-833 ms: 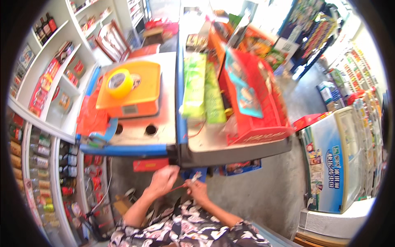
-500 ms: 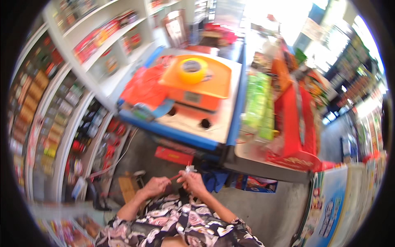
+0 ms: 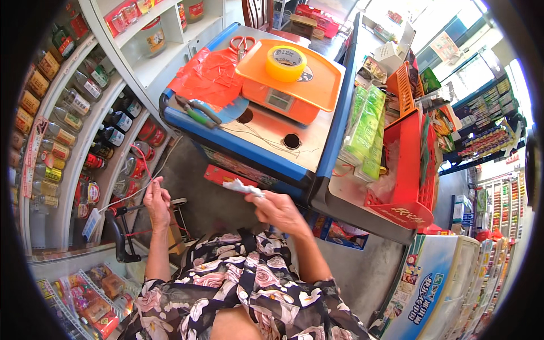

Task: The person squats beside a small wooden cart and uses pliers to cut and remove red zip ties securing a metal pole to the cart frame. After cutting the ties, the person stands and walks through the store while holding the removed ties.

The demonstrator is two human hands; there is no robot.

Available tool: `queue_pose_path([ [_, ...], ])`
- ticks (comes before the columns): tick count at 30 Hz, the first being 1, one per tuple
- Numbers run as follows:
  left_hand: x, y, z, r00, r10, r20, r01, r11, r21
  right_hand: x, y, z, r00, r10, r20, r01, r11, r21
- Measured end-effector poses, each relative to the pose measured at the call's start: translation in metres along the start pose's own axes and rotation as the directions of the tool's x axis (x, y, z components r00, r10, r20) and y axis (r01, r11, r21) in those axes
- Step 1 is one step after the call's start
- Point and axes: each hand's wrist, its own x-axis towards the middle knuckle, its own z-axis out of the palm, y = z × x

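One crumpled white wad (image 3: 243, 187), pinched in closed right hand (image 3: 281, 212), in front of counter (image 3: 258, 156); not yet set down. Left hand (image 3: 157, 202) well apart, loosely curled; red cord (image 3: 145, 163) beside it, cannot tell if gripped. On counter, unheld: scissors (image 3: 242, 52), pliers (image 3: 196, 115), orange scale (image 3: 323, 90) bearing yellow tape roll (image 3: 286, 72).

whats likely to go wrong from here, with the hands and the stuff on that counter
The right hand grips the white crumpled item near one end, so most of it sticks out and it might slip free.

The green-handled tool lies close to the counter's front edge; a bump could knock it off.

The yellow tape roll rests loose on the orange scale, so a jolt might slide it off.
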Motion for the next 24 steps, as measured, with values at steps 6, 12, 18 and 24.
queue_pose_path([
  [6,0.022,0.007,0.019,0.984,-0.163,-0.073,0.109,0.874,-0.474,-0.079,-0.08,-0.073,0.669,-0.381,-0.638,0.266,0.924,-0.274],
  [12,0.01,0.007,0.057,0.966,-0.253,0.056,0.236,0.768,-0.596,-0.071,-0.073,-0.145,0.294,-0.503,-0.813,-0.217,0.793,-0.569],
  [18,-0.043,-0.026,0.054,0.865,-0.432,0.256,0.502,0.739,-0.45,-0.031,-0.035,-0.131,0.325,-0.783,-0.53,-0.579,0.279,-0.766],
  [24,-0.051,-0.03,0.03,0.883,-0.394,0.255,0.468,0.781,-0.413,0.088,-0.012,-0.06,0.783,-0.536,-0.316,-0.012,0.495,-0.869],
])
